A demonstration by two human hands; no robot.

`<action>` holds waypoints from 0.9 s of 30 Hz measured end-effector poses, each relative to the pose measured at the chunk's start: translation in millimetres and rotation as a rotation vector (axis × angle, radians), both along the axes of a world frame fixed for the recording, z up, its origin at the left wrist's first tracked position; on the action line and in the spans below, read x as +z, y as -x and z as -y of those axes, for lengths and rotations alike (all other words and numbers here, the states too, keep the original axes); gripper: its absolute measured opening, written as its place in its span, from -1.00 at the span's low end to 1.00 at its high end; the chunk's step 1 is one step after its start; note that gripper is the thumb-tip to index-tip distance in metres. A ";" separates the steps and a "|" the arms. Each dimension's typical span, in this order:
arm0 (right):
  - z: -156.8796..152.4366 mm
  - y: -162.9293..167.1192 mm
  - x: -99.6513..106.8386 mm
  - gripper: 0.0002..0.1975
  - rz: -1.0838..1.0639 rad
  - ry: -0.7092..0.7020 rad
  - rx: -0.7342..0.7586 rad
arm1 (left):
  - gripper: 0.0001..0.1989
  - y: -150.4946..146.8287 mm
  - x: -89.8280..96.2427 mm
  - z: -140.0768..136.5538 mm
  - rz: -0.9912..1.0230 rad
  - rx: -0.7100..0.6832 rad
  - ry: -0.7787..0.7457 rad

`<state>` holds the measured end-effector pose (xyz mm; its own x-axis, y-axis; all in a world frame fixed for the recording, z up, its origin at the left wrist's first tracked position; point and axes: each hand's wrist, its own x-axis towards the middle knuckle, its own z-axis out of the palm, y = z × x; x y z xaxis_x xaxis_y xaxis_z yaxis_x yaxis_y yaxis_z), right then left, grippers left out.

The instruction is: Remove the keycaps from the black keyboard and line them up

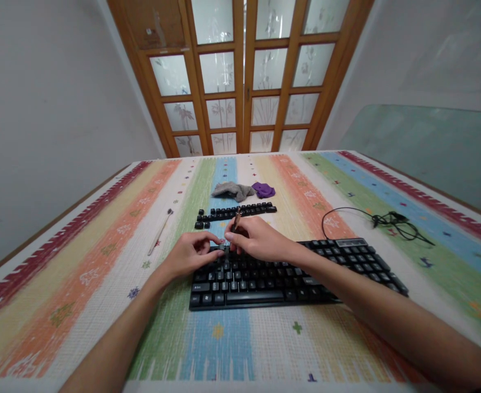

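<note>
A black keyboard (254, 297) lies on the striped tablecloth, with bare patches near its upper left. My left hand (191, 252) rests at that corner, thumb and forefinger curled together around a small dark piece too hidden to name. Just beside it, my right hand (257, 238) pinches a slim brown tool (236, 219), held nearly upright with its lower end down at the keyboard's top rows. The tool's tip is covered by my fingers. Behind the hands, loose black keycaps (248, 210) are laid out in rows.
A crumpled grey cloth (232, 191) and a purple cloth (264, 190) lie beyond the keycaps. To the left is a thin brush (161, 233) with dark bristles. The keyboard's cable (391, 219) is bundled at the right. Wooden glazed doors (244, 93) stand behind the table.
</note>
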<state>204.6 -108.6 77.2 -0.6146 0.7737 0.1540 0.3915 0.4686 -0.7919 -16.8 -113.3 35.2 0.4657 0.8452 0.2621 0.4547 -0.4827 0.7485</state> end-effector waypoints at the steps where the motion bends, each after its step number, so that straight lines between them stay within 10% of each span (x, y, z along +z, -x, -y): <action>1: 0.5 -1.5 0.2 -0.84 0.004 -0.011 -0.007 | -0.74 1.0 0.8 -1.1 -0.007 0.027 -0.040; 9: 4.9 -14.8 4.1 -0.85 -0.008 -0.019 -0.032 | -0.82 10.8 9.8 -28.7 -0.380 0.164 -0.346; 27: 11.5 -26.7 21.2 -0.87 -0.037 -0.047 -0.040 | -0.79 -6.5 22.9 -67.5 -1.029 0.071 -0.254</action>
<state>231.3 -120.1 98.4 -0.5764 0.7889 0.2130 0.3817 0.4905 -0.7834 -10.2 -45.8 58.1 0.5157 0.8548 -0.0575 0.8449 -0.5186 -0.1311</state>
